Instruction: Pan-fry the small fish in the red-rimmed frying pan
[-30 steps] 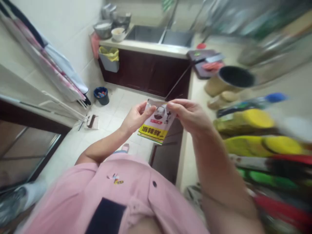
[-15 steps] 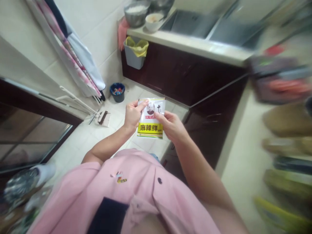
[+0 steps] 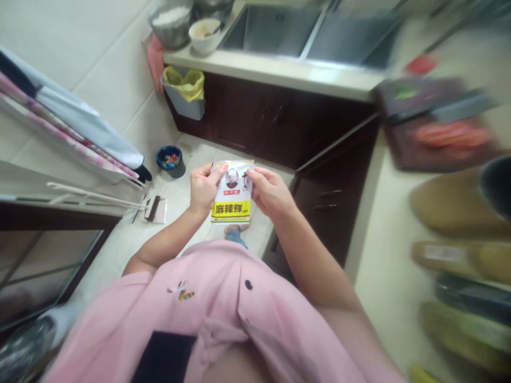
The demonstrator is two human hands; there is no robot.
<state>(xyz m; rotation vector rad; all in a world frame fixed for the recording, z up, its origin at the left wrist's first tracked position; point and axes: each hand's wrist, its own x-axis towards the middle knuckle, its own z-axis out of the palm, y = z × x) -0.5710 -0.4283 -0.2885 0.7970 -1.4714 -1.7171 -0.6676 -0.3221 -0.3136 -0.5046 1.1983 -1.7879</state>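
Note:
A white and yellow seasoning packet (image 3: 231, 197) with dark printed characters and a small portrait is held upright before my body, over the floor. My left hand (image 3: 204, 186) pinches its left edge near the top, thumb on the front. On the opposite side, my right hand (image 3: 271, 190) grips the upper right edge between thumb and fingers. The fingers behind the packet are hidden. Its top edge looks uncut, though the detail is too small to be sure.
Ahead is a counter with a double sink (image 3: 275, 29), a white bowl (image 3: 205, 40) and a hanging grey bin (image 3: 186, 106). At the right, a cutting board (image 3: 403, 143) carries a cleaver (image 3: 459, 106) and orange-pink food. Several jars and packages line the right counter. A small bucket (image 3: 175, 167) stands on the floor.
My view has shifted, so the room's things sit further left. My right hand has moved up the packet's right side to near its upper corner; the left hand keeps its hold.

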